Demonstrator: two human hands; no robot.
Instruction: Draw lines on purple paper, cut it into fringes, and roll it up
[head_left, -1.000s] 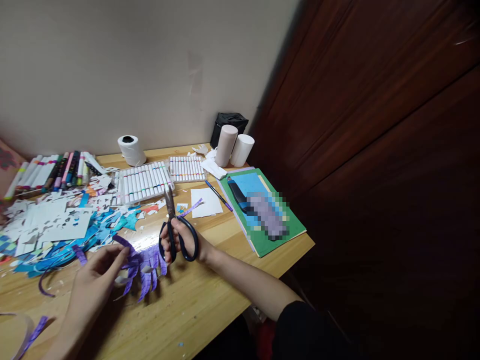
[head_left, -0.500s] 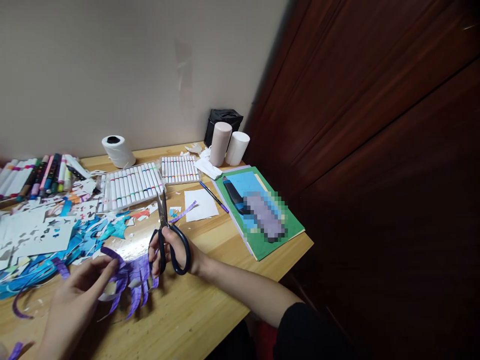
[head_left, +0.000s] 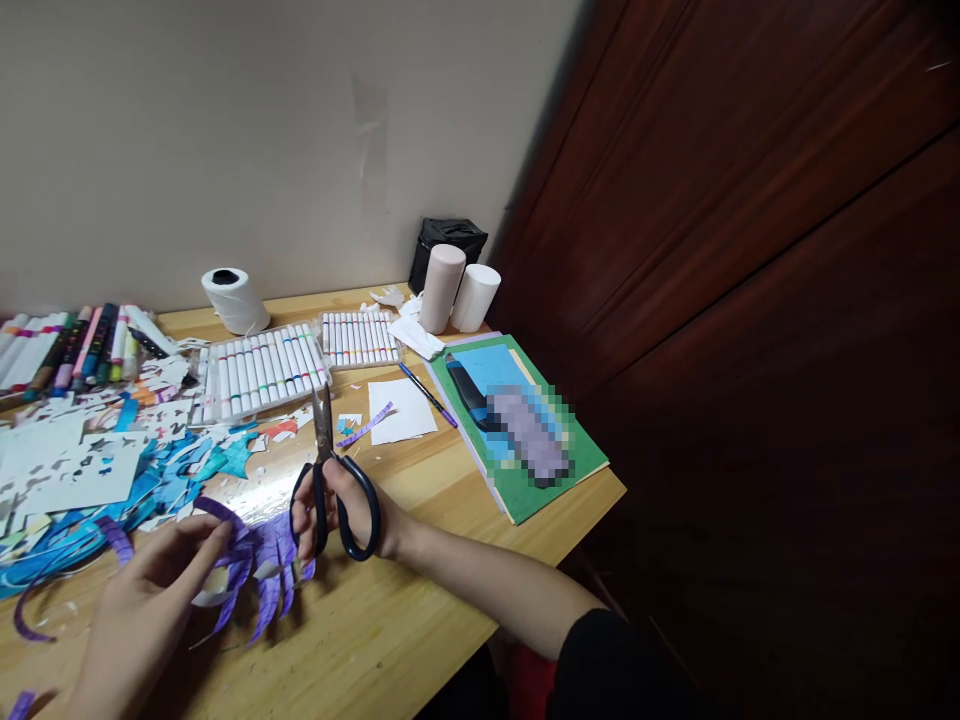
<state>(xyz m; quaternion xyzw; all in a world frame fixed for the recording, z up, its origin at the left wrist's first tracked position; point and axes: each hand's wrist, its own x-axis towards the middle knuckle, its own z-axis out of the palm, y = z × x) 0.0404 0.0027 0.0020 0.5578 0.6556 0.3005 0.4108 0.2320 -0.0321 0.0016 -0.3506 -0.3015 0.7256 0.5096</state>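
In the head view my right hand (head_left: 346,505) is closed round the black handles of a pair of scissors (head_left: 324,430). The blades point up and away from me, slightly apart. My left hand (head_left: 169,575) pinches a curled purple paper strip (head_left: 217,510) between thumb and fingertips. Below it and to the right lie several more purple strips (head_left: 274,570), fringe-like and curled, close under my right hand; whether they are joined cannot be made out. A single purple strip (head_left: 365,425) rests partly on a white paper square (head_left: 405,408).
Cases of white markers (head_left: 262,365) stand behind the scissors. Blue and white paper scraps (head_left: 180,470) cover the left. A thread spool (head_left: 236,300) and two cylinders (head_left: 441,290) are at the back. Green card sheets (head_left: 544,500) lie at the right edge, beside dark wood panels (head_left: 750,300).
My right hand and the scissors have shifted slightly left and down. My left hand has moved a little left, still pinching the purple strip.
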